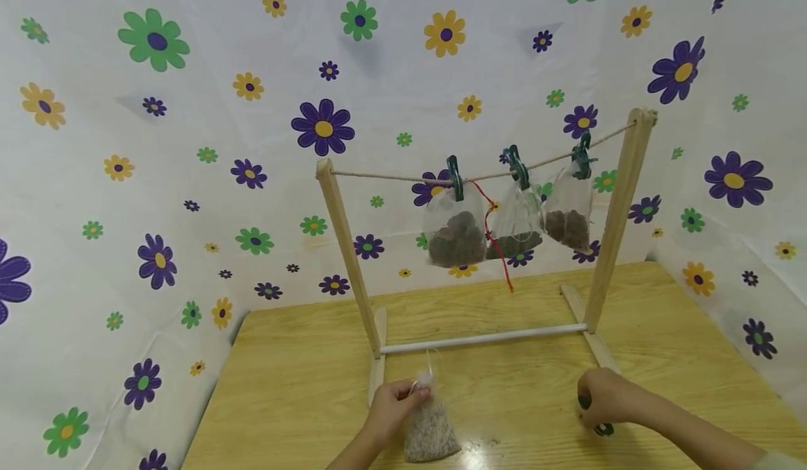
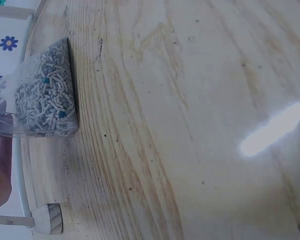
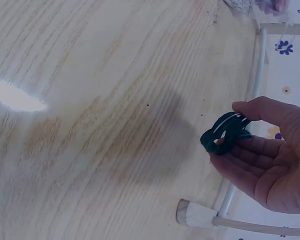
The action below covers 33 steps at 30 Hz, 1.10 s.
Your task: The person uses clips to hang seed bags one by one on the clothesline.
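Observation:
My left hand (image 1: 396, 408) pinches the gathered neck of a clear bag of pale pellets (image 1: 431, 433) at the front of the table. Seen from the left wrist, the bag (image 2: 46, 95) holds small grey-white sticks with a few blue bits. Over to the right, my right hand (image 1: 608, 398) grips a dark green clip (image 3: 225, 131) between thumb and fingers, close over the tabletop. Behind the hands, three clear bags with dark contents, the leftmost bag (image 1: 457, 240) among them, hang from a string (image 1: 384, 176), each by a green clip (image 1: 455, 178).
The string runs between two wooden posts, left (image 1: 348, 260) and right (image 1: 616, 225), joined low down by a white rod (image 1: 485, 338). A red thread (image 1: 494, 242) dangles beside the leftmost bag. Flower-patterned cloth (image 1: 208, 127) surrounds the wooden table (image 1: 284, 386).

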Tool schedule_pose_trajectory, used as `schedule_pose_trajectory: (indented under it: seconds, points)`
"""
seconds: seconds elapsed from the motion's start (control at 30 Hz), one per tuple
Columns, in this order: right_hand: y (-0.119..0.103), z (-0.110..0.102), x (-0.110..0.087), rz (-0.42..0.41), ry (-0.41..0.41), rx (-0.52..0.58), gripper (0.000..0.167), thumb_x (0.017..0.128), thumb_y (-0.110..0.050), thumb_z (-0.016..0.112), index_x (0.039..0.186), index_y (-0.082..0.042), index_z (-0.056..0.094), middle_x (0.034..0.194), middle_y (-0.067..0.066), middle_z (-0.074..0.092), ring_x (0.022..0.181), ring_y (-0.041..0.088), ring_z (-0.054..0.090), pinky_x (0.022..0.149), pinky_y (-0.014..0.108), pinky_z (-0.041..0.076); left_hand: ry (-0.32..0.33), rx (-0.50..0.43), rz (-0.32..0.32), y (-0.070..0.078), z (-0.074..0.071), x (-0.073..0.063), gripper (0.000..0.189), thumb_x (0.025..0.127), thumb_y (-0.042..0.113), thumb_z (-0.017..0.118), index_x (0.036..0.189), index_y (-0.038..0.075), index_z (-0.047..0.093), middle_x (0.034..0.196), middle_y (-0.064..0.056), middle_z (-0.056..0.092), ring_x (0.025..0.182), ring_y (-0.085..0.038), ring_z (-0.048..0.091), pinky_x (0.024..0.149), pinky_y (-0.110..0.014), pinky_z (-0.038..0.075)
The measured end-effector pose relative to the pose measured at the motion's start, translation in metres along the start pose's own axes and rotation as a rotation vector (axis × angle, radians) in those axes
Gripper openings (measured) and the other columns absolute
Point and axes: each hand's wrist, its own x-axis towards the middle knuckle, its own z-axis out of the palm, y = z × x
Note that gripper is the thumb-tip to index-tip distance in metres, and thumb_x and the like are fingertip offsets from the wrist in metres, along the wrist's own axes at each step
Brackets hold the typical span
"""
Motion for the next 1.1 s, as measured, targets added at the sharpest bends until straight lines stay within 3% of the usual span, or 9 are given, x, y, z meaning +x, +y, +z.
schedule_pose_trajectory:
  seconds: [0.27, 0.47, 0.57, 0.73, 0.77, 0.87, 0.97, 1.1]
  points:
    - [-0.013, -0.013, 0.004, -0.024, -0.048, 0.05, 0.017, 0.07, -0.002, 0.07, 0.076, -0.003, 0.055, 0.065, 0.0, 0.049, 0.054, 0.008, 0.042, 0.049, 0.021, 0.037, -0.049, -0.045, 0.047, 0.03, -0.004, -0.019, 0.02, 0.087, 0.003, 0.064, 0.086, -0.017, 0.066, 0.086, -0.027, 0.068, 0.071, -0.001, 0.059, 0.066, -0.016, 0.046]
    - [-0.024, -0.02, 0.003, -0.084, -0.045, 0.042, 0.02, 0.074, -0.006, 0.072, 0.084, -0.002, 0.055, 0.071, 0.0, 0.052, 0.058, 0.007, 0.046, 0.051, 0.023, 0.042, -0.071, -0.076, 0.066, 0.042, -0.004, -0.027, 0.021, 0.088, 0.003, 0.063, 0.091, -0.017, 0.066, 0.088, -0.025, 0.069, 0.076, 0.0, 0.063, 0.069, -0.015, 0.049]
    - [-0.031, -0.023, 0.004, -0.138, 0.0, 0.022, 0.022, 0.074, -0.009, 0.074, 0.084, -0.005, 0.055, 0.069, -0.003, 0.052, 0.057, 0.004, 0.046, 0.05, 0.022, 0.043, -0.06, -0.051, 0.075, 0.037, -0.003, -0.024, 0.022, 0.089, 0.006, 0.063, 0.086, -0.015, 0.067, 0.081, -0.021, 0.069, 0.067, 0.001, 0.057, 0.06, -0.015, 0.044]
    - [-0.042, -0.027, 0.009, -0.207, 0.058, 0.013, 0.022, 0.076, -0.014, 0.075, 0.083, -0.008, 0.055, 0.068, -0.007, 0.054, 0.058, 0.0, 0.049, 0.051, 0.021, 0.044, -0.039, 0.005, 0.132, 0.026, -0.005, -0.014, 0.019, 0.093, 0.006, 0.058, 0.095, -0.008, 0.07, 0.089, -0.018, 0.071, 0.08, -0.009, 0.069, 0.071, -0.019, 0.052]
    - [-0.044, -0.028, 0.01, -0.212, 0.064, 0.007, 0.022, 0.077, -0.015, 0.075, 0.082, -0.009, 0.054, 0.068, -0.008, 0.054, 0.059, -0.001, 0.05, 0.052, 0.021, 0.044, -0.039, -0.001, 0.141, 0.03, -0.006, -0.015, 0.02, 0.093, 0.005, 0.056, 0.1, -0.008, 0.069, 0.096, -0.019, 0.07, 0.089, -0.013, 0.069, 0.077, -0.022, 0.053]
    - [-0.053, -0.033, 0.011, -0.239, 0.089, 0.007, 0.023, 0.078, -0.016, 0.075, 0.082, -0.008, 0.054, 0.07, -0.008, 0.055, 0.063, 0.0, 0.053, 0.055, 0.023, 0.046, -0.034, -0.023, 0.169, 0.046, -0.01, -0.016, 0.021, 0.094, 0.003, 0.055, 0.105, -0.01, 0.066, 0.099, -0.023, 0.069, 0.094, -0.023, 0.069, 0.083, -0.028, 0.053]
    - [-0.065, -0.042, 0.01, -0.255, 0.133, -0.02, 0.024, 0.078, -0.017, 0.076, 0.084, -0.007, 0.055, 0.073, -0.006, 0.055, 0.07, 0.005, 0.058, 0.061, 0.025, 0.051, -0.003, -0.037, 0.186, 0.057, -0.013, -0.012, 0.022, 0.094, 0.004, 0.055, 0.107, -0.01, 0.066, 0.1, -0.023, 0.068, 0.094, -0.022, 0.069, 0.083, -0.027, 0.052]
    - [-0.08, -0.052, 0.008, -0.282, 0.194, -0.065, 0.025, 0.078, -0.018, 0.076, 0.09, -0.006, 0.058, 0.08, -0.005, 0.057, 0.079, 0.014, 0.065, 0.069, 0.028, 0.055, 0.072, -0.017, 0.22, 0.06, -0.016, -0.001, 0.02, 0.093, 0.008, 0.059, 0.104, -0.005, 0.069, 0.097, -0.018, 0.071, 0.088, -0.012, 0.069, 0.078, -0.022, 0.053]
